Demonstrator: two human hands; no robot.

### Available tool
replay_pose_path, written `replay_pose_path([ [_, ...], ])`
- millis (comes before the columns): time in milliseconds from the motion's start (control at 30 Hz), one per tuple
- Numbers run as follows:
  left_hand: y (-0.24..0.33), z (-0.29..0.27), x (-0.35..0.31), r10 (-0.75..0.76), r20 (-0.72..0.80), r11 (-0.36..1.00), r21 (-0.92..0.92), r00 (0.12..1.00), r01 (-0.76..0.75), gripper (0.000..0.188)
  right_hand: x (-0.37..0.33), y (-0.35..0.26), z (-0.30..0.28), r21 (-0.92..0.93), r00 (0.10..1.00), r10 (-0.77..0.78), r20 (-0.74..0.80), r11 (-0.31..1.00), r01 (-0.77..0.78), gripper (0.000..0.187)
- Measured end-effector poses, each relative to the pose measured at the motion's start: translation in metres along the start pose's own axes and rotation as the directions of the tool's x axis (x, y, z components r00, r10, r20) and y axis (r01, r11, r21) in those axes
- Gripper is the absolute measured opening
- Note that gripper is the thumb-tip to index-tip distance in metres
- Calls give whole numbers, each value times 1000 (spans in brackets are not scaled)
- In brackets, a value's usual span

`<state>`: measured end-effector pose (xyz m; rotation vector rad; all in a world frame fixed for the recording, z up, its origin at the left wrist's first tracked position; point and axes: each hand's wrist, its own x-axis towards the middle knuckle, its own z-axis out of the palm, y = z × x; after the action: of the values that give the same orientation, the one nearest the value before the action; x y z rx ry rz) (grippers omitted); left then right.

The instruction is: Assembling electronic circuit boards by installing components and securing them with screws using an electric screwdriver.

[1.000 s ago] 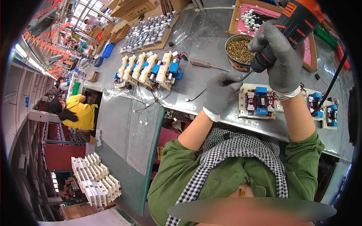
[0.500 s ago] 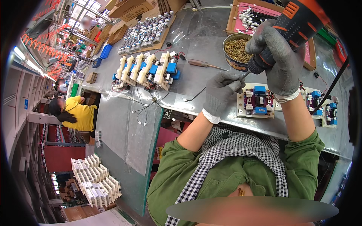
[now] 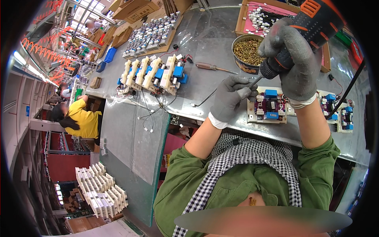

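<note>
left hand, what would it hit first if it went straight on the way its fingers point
Probably the thin bit right by the left hand, then the dark chuck of the power driver. Depth is unclear, so the fingers may already touch the bit.

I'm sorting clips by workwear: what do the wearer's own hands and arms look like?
The left hand and right hand both wear grey gloves, with white bands at the wrists. The forearms are bare up to green sleeves ending near the elbows.
</note>
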<state>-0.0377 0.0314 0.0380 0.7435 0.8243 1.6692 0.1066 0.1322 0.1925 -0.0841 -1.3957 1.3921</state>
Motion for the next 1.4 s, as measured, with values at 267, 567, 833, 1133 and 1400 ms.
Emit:
replay_pose_path([
  [267, 4, 6, 2, 5, 97, 996, -95, 995, 4, 36, -1, -1, -2, -24, 1000, -3, 11, 1000, 3, 21],
  [567, 4, 6, 3, -17, 81, 997, -72, 997, 23, 36, -2, 0, 1, -20, 998, 60, -16, 998, -60, 20],
  [833, 5, 7, 2, -4, 92, 999, -35, 996, 7, 36, -2, 1, 1, -24, 999, 49, 6, 999, -49, 19],
  [1133, -3, 13, 5, 175, 134, 985, -20, 975, -174, 36, -5, 2, 1, -10, 997, 75, -17, 997, -75, 18],
  [1400, 22, -32, 10, 285, -19, 366, 926, 958, -90, 37, -3, 3, -14, -79, 998, 36, -47, 996, -39, 19],
])
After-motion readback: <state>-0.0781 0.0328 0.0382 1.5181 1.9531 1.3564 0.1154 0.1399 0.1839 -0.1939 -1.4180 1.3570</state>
